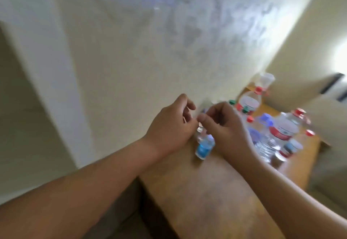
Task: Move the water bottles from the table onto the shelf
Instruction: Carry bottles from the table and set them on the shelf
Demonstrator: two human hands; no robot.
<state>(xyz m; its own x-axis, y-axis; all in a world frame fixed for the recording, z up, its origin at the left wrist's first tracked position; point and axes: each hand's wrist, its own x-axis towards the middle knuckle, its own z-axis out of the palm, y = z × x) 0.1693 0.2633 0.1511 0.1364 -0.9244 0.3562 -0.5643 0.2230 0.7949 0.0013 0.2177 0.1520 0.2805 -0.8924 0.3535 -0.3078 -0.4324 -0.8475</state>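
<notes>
As left hand [169, 128], right hand [227, 133] flank it, bottle [203, 147] on table [206, 197].

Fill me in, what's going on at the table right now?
A person has both hands at one small blue-labelled bottle on the wooden table, close to the wall. The left hand and right hand curl in around its top, but motion blur hides whether either actually grips it. The other water bottles, several red-capped, stand crowded at the table's far end near a clear cup. No shelf is in view.
</notes>
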